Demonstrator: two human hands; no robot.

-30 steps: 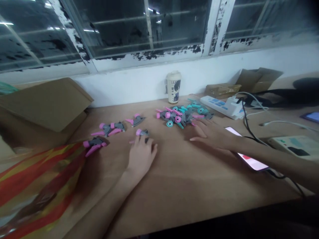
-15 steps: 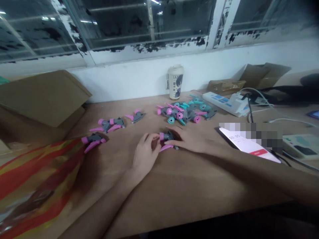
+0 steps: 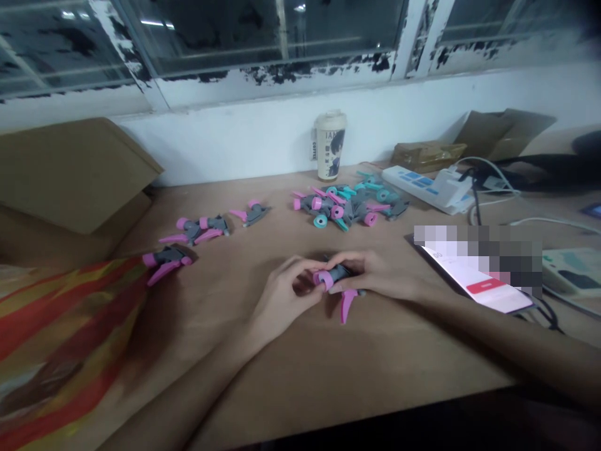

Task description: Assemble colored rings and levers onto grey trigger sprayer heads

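Between my two hands is a grey trigger sprayer head [image 3: 338, 274] with a pink collar and a pink trigger that points down toward me. The thumb and fingers of my left hand [image 3: 287, 294] are closed around its pink collar. From the other side, my right hand [image 3: 370, 275] grips the grey body, hiding part of it. Farther back lies a pile of sprayer heads [image 3: 347, 207], grey with pink or turquoise parts. Several pink and grey sprayer heads lie apart on the left, the closest one [image 3: 169, 258] beside a striped plastic bag.
The red and yellow bag [image 3: 94, 326] and an open cardboard box [image 3: 75, 181] occupy the left. A paper cup [image 3: 331, 147] stands by the wall. Right of the pile are a power strip [image 3: 425, 188] with cables, a lit phone [image 3: 483, 282] and a wrapped brown package [image 3: 425, 156].
The held sprayer head has come closer to me and slightly right, and it has turned, its trigger now pointing down. My left fingers have closed on its collar; my right hand has moved along.
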